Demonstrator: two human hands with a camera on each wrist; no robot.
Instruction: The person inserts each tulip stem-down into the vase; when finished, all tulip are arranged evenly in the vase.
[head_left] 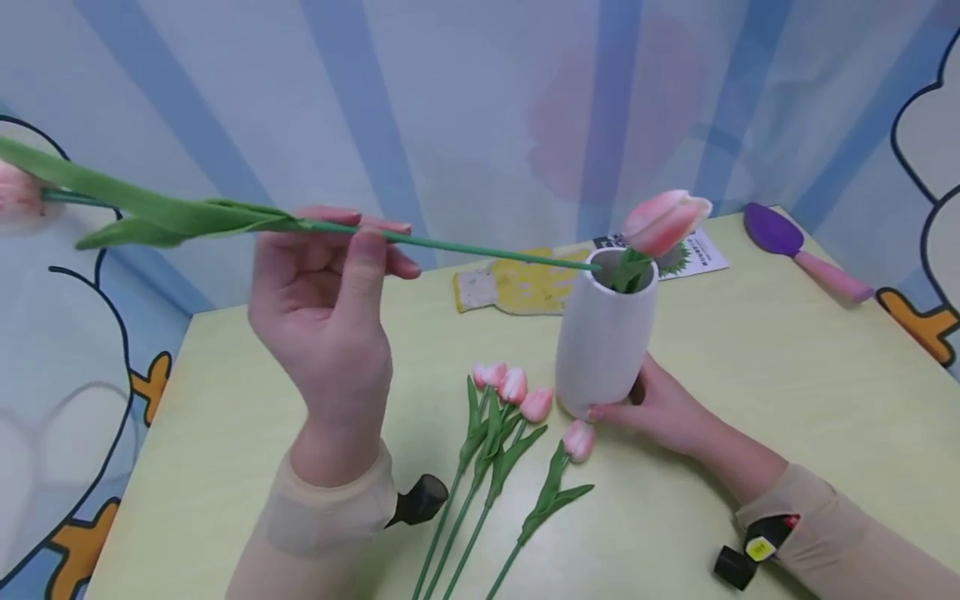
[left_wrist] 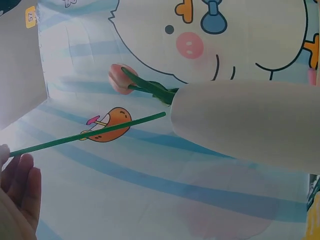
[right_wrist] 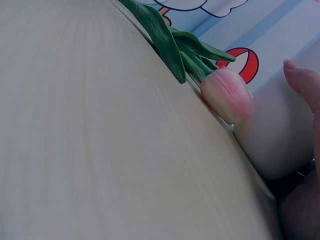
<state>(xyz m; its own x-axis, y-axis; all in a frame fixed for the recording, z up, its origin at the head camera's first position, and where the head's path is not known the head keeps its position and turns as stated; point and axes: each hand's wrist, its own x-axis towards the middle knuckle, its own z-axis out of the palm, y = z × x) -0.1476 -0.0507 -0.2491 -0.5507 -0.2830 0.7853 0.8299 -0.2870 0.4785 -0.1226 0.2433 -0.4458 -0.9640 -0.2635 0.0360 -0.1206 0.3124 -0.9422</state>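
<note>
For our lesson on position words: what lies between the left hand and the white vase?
A green tulip stem, pinched by the left hand, reaches toward the white vase; the left wrist view shows its tip just outside it.

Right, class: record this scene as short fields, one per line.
Container: smooth white rounded vase, holding one pink-and-white tulip
Left hand: pinches a green-stemmed pink tulip, tip just short of the vase
Right hand: holds the vase near its base
Pale yellow table: loose pink tulips, one apart
Far right: purple, pink-handled utensil
</note>
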